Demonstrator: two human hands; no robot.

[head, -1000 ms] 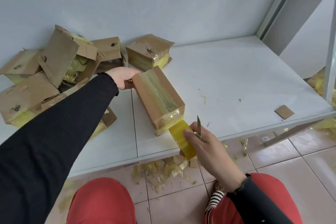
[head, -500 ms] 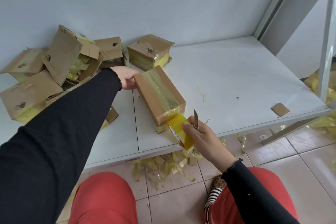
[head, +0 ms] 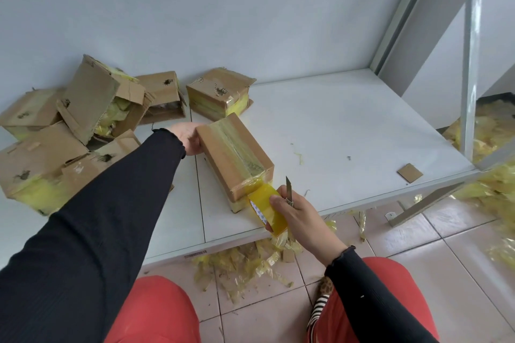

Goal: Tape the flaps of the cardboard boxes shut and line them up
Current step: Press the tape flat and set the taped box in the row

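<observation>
Across the middle of the frame a white desk (head: 334, 131) stands against a pale wall. At the left of the frame, on the desk, a heap of worn cardboard boxes (head: 69, 133) lies jumbled, some with flaps open and yellow tape scraps showing; one more taped box (head: 220, 93) sits just right of the heap, near the wall. At the centre lies the box being taped (head: 235, 157), long side running from upper left to lower right, a strip of clear yellowish tape along its top seam and down over its near end. The left hand (head: 187, 138), in a black sleeve, rests against the far end of this box; how its fingers lie is hidden. The right hand (head: 299, 210), at the desk's near edge, curls around a yellow tape roll (head: 267, 210) touching the box's near end, and also pinches a small knife (head: 289, 189), blade pointing up. A cardboard scrap (head: 409, 172) lies at the right. Tape shreds (head: 245, 262) litter the tiled floor.
</observation>
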